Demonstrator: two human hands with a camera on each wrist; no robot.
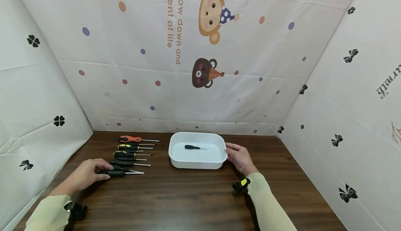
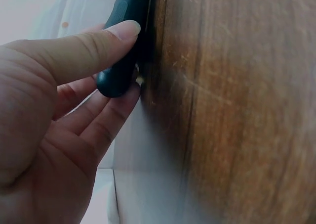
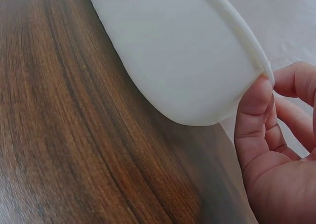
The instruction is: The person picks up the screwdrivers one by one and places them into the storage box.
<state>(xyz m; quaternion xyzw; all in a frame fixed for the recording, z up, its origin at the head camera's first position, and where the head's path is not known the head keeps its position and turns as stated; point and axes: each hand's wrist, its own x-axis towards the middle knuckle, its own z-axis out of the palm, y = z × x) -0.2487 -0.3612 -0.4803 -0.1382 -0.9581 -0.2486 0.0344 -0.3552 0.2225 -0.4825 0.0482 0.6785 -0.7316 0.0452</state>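
Note:
My left hand (image 1: pixel 88 174) is at the near end of a row of screwdrivers on the left. Its thumb and fingers pinch the handle of a black screwdriver (image 1: pixel 116 173), whose shaft points right. In the left wrist view, the butt of that dark handle (image 2: pixel 116 78) sits between thumb and fingers, close over the wood. On the other side, my right hand (image 1: pixel 240 158) pinches the right end of a white rectangular dish (image 1: pixel 197 164), thumb and forefinger at the rim. Inside the dish lies a small black screwdriver (image 1: pixel 191 147).
Beyond the held one lie several more screwdrivers side by side, among them a black-and-yellow one (image 1: pixel 125 153) and an orange one (image 1: pixel 130 139) farthest back. Patterned white sheets (image 1: pixel 138 95) wall the brown wooden table (image 1: pixel 175 203) at the back and both sides.

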